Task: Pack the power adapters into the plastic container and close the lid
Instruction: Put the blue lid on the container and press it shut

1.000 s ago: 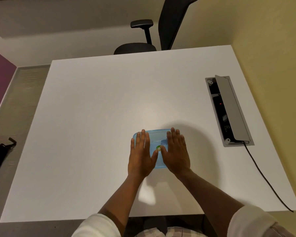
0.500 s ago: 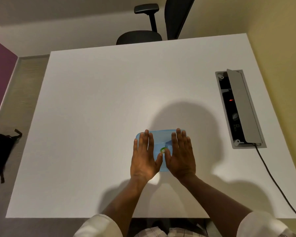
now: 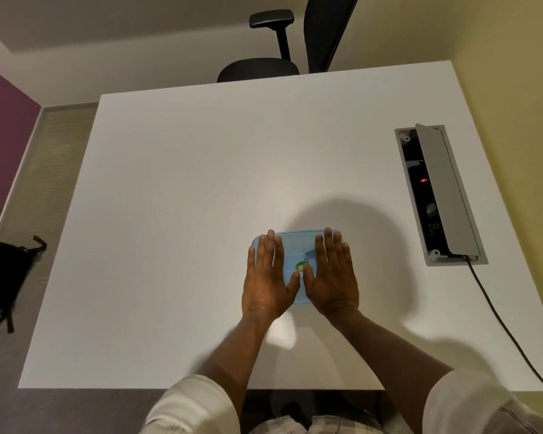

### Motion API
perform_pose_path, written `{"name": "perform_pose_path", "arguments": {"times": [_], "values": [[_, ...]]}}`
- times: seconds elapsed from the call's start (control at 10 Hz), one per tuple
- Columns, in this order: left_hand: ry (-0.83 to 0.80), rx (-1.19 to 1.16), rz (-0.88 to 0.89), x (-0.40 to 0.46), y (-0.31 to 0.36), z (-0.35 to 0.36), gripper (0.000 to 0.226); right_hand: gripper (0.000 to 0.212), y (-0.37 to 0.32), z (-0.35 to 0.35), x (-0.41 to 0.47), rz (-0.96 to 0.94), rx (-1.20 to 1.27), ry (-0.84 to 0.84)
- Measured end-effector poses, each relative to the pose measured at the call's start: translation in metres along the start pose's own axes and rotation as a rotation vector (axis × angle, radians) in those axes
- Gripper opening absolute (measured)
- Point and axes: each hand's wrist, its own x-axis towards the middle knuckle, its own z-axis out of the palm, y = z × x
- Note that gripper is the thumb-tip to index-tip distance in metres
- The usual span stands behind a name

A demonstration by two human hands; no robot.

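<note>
A blue plastic container (image 3: 297, 245) sits on the white worktop (image 3: 201, 198), near its front edge and a little right of the middle. Its lid (image 3: 295, 255) is on, with a small round green sticker (image 3: 302, 266) showing between the thumbs. Both hands lie flat on the lid, palms down and fingers stretched out, grasping nothing: the left hand (image 3: 268, 281) covers the left part, the right hand (image 3: 331, 278) the right part, thumbs almost touching. The adapters cannot be seen. Along the right edge of the worktop a grey cable box (image 3: 442, 195) stands with its flap raised, and a black cord (image 3: 508, 327) runs from it toward the front right corner. An office chair (image 3: 261, 68) stands beyond the far edge.
</note>
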Motion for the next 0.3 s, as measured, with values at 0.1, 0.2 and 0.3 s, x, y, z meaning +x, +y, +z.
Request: {"name": "perform_pose_path", "arguments": {"times": [0.1, 0.2, 0.3], "values": [[-0.010, -0.021, -0.013, -0.003, 0.002, -0.006, 0.087, 0.074, -0.001, -0.002, -0.003, 0.017, 0.001, -0.047], [-0.045, -0.045, 0.003, -0.003, 0.004, -0.019, 0.084, 0.073, -0.008, -0.017, -0.001, 0.024, 0.022, -0.083], [-0.018, -0.060, 0.030, -0.002, -0.001, -0.028, 0.082, 0.072, -0.010, -0.029, 0.003, 0.010, 0.002, -0.013]]}}
